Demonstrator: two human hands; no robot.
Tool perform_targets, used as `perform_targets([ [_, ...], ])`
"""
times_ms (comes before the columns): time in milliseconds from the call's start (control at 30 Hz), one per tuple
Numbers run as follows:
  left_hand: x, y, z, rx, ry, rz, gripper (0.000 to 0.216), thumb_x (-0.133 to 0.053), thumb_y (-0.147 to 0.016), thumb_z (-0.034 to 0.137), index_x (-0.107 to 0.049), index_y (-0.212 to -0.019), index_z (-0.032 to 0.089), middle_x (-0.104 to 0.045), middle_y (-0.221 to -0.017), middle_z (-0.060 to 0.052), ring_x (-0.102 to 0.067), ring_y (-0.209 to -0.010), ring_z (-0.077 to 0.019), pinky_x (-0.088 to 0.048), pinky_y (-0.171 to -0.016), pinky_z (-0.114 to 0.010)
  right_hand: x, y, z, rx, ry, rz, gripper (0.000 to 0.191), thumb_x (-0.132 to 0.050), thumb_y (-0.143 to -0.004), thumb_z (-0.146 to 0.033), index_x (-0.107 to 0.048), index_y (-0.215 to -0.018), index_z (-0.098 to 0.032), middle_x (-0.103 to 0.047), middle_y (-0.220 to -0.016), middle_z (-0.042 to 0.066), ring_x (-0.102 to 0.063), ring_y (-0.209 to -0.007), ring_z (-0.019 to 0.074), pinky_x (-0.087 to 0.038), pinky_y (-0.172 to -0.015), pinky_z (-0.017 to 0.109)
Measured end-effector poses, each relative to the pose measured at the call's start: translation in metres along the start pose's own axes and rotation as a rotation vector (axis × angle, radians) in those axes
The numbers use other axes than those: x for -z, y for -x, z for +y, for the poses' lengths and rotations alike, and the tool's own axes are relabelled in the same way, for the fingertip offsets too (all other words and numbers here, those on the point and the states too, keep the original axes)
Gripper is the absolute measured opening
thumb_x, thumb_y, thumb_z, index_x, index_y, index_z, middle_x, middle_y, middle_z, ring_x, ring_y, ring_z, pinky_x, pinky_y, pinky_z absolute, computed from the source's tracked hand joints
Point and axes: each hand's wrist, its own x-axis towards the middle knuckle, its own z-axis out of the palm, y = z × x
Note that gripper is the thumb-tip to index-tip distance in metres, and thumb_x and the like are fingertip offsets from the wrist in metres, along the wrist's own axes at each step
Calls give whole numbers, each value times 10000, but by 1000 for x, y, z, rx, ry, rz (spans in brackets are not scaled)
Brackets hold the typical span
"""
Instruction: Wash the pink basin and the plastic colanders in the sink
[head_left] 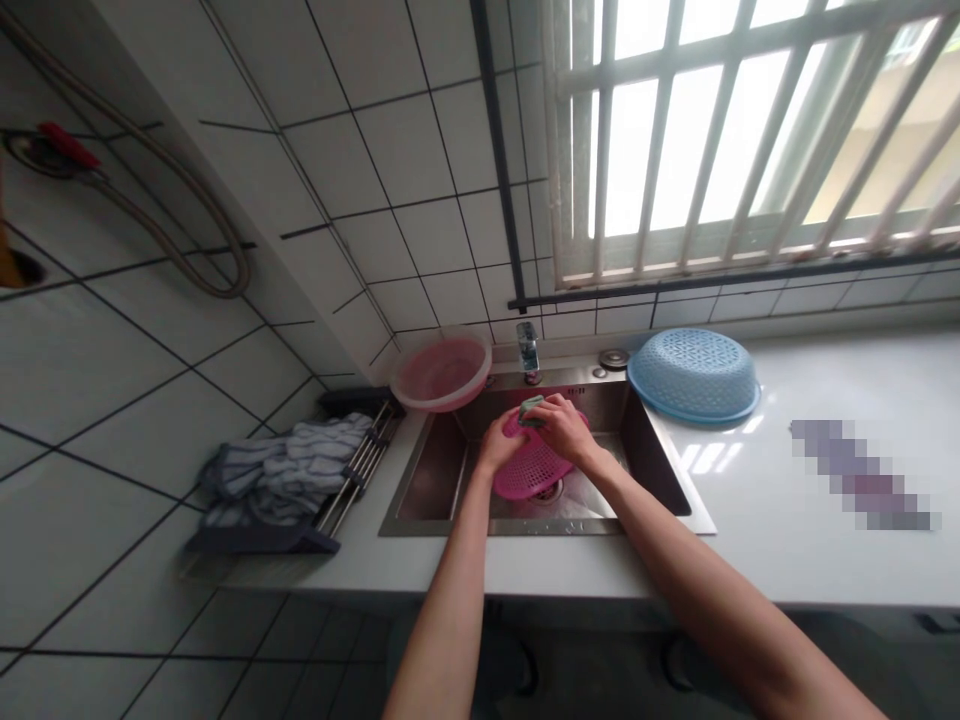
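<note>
Over the steel sink (652, 470), a pink perforated plastic basket (529, 470) is held tilted. My left hand (499, 442) grips its rim on the left side, fingers closed around the edge. A green sponge (531, 408) is pressed to the upper rim by my right hand (561, 428), whose fingers are closed on it. Part of the basket is hidden behind both hands. Below the basket, the drain (551, 491) partly shows at the sink bottom. The faucet (528, 348) stands just behind the hands.
A pink basin (442, 372) sits at the sink's back left corner. An upturned blue basket (694, 375) lies on the counter (750, 550) to the right. Striped cloth (292, 465) rests on a rack at left. A barred window (720, 140) is above.
</note>
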Motion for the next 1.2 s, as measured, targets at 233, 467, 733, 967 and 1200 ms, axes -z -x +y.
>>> perform_targets([
  [233, 9, 4, 12, 90, 120, 28, 600, -861, -565, 100, -812, -1139, 266, -756, -1281, -81, -634, -1278, -352, -334, -1254, -518, 35, 9, 35, -205, -131, -28, 198, -827, -797, -274, -812, -990, -231, -773, -974, 78, -660, -855, 243, -497, -852, 350],
  [467, 0, 13, 38, -134, -21, 36, 541, -953, -608, 239, -808, -1127, 292, -705, -1278, -97, -554, -1330, -355, -290, -1270, -479, 35, 36, 45, -274, -154, 66, 161, -722, -822, -346, -765, -896, -209, -760, -871, 50, -645, -766, 208, -452, -710, 290],
  [733, -36, 22, 57, -74, -147, 276, 232, -813, -834, 450, -725, -873, 239, -693, -1019, -110, -610, -1155, -330, -414, -1110, -433, 41, 44, 55, -593, -91, 336, 231, -747, -793, -423, -779, -901, -220, -781, -848, 66, -669, -738, 231, -454, -686, 312],
  [967, -42, 5, 34, 526, 592, 176, 470, -738, -856, 661, -606, -917, 214, -688, -818, -43, -696, -744, -194, -547, -788, -337, 26, 39, 18, -271, -358, 85, 222, -779, -808, -414, -753, -884, -206, -733, -822, 21, -611, -729, 193, -456, -685, 288],
  [1200, -21, 6, 45, 574, 712, 361, 153, -698, -808, 218, -560, -875, 211, -666, -735, 2, -660, -647, -148, -535, -673, -278, 21, 30, 14, -368, -702, 56, 426, -704, -887, -612, -786, -943, -198, -763, -891, 57, -664, -818, 227, -525, -762, 328],
])
